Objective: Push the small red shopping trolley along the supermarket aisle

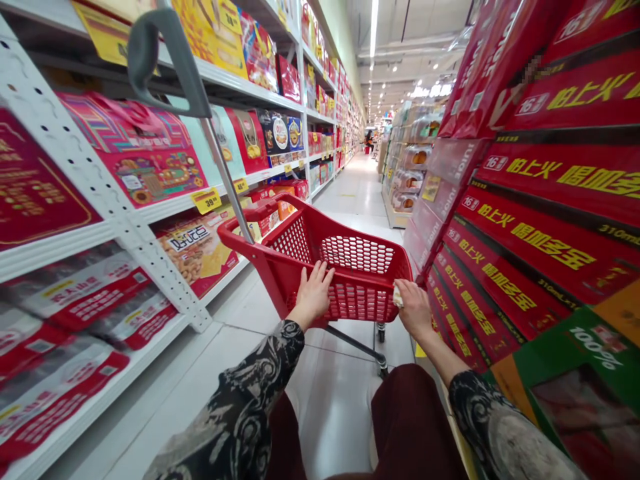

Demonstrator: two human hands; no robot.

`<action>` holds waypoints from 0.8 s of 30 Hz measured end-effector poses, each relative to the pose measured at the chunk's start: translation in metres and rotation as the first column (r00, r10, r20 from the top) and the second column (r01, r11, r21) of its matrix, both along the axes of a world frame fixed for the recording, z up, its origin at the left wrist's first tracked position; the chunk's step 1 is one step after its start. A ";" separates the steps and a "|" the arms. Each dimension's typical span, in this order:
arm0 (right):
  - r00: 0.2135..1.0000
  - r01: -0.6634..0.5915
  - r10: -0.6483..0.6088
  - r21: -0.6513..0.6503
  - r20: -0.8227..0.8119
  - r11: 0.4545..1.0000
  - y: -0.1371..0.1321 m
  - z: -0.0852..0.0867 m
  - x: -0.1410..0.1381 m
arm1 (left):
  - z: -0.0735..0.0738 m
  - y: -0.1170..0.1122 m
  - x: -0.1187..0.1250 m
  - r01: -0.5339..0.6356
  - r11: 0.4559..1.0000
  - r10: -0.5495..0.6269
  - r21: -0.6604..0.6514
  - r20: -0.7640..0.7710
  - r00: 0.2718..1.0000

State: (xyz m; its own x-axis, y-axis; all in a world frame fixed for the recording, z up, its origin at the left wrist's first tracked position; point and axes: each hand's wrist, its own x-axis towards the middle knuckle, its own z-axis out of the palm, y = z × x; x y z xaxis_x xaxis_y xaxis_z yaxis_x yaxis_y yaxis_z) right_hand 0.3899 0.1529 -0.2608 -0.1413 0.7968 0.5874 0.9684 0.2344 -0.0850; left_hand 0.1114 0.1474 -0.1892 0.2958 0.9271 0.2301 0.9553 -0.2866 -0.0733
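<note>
A red plastic shopping cart (350,257) stands low in the aisle before me, its grey pull handle (165,60) raised up to the upper left. My left hand (315,290) rests on the cart's near rim with fingers stretched flat over the edge. My right hand (414,307) is at the cart's right near corner, its fingers closed on a small white crumpled thing (397,298), perhaps a tissue or cloth. Both arms wear dark patterned sleeves. My knees in dark red trousers show at the bottom.
White shelves (125,220) of red boxed goods and yellow price tags line the left. Stacked red cartons (540,200) with yellow print wall the right, close by the cart. The pale tiled aisle (355,193) runs ahead; a distant person stands at its far end.
</note>
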 end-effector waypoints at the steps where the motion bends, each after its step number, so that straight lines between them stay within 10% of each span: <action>1: 1.000 -0.002 0.002 0.008 -0.003 1.000 0.002 -0.001 0.003 | -0.001 0.000 0.000 0.020 1.000 -0.020 0.015 -0.003 1.000; 12: 0.981 -0.147 0.171 0.221 -0.096 0.964 0.018 0.009 0.009 | 0.002 -0.004 -0.028 0.004 0.991 -0.007 0.132 0.020 1.000; 24: 0.683 -0.727 0.707 0.265 0.184 0.633 0.006 0.084 -0.251 | -0.022 -0.049 -0.122 -0.459 0.874 0.420 0.157 0.231 0.878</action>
State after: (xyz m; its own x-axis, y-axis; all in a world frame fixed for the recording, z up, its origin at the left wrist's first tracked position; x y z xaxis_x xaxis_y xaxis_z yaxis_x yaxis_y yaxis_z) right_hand 0.1391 0.1590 -0.1768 -0.6347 0.2199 0.7408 0.4847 0.8599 0.1601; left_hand -0.0111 0.0983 -0.2110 -0.1977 0.8784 0.4351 0.9801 0.1683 0.1054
